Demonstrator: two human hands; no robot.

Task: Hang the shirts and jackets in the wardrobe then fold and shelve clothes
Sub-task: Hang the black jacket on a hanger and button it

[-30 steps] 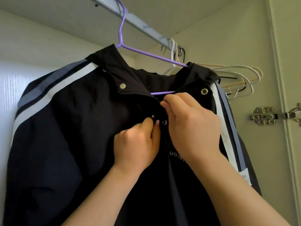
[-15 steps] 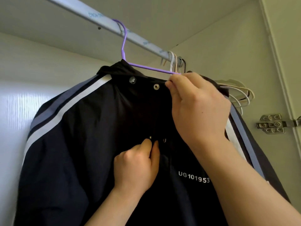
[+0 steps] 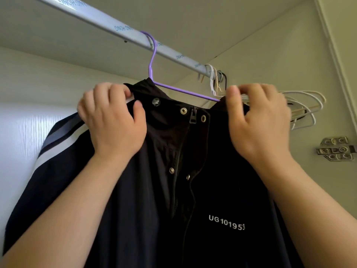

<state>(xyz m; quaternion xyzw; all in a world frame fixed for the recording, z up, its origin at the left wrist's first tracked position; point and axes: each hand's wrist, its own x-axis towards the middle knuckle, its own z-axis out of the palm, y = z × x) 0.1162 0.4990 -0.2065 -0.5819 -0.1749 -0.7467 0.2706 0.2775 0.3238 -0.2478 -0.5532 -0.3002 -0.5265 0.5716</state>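
At the far left of the frame, a sleeve of the black nylon jacket (image 3: pixel 154 209) slopes down, crossed by grey and white stripes (image 3: pixel 58 140). Just right of it, in the upper left centre, the left hand (image 3: pixel 114 120) grips the jacket's shoulder beside the collar. Its fingers are curled over the top edge and its thumb is pressed on the front of the cloth.

Across the top of the frame a pale grey metal wardrobe rail (image 3: pixel 96 18) runs down towards the right. A thin purple wire hanger (image 3: pixel 152 62) is hooked over it, and the jacket hangs from this hanger in the middle of the frame. At the centre, the collar is closed with the silver zipper pull (image 3: pixel 193 117) at the top between metal snaps. Lower right of centre, white lettering (image 3: pixel 227 223) reads UG101953.

In the upper right centre, the right hand (image 3: pixel 258 120) holds the jacket's other shoulder, its fingers bent over the top edge where the purple bar ends. Behind it, a bunch of empty white and wooden hangers (image 3: pixel 309 105) hangs at the rail's far end. At the right edge, a silver metal door hinge (image 3: pixel 336 148) sits on the cream wardrobe wall.
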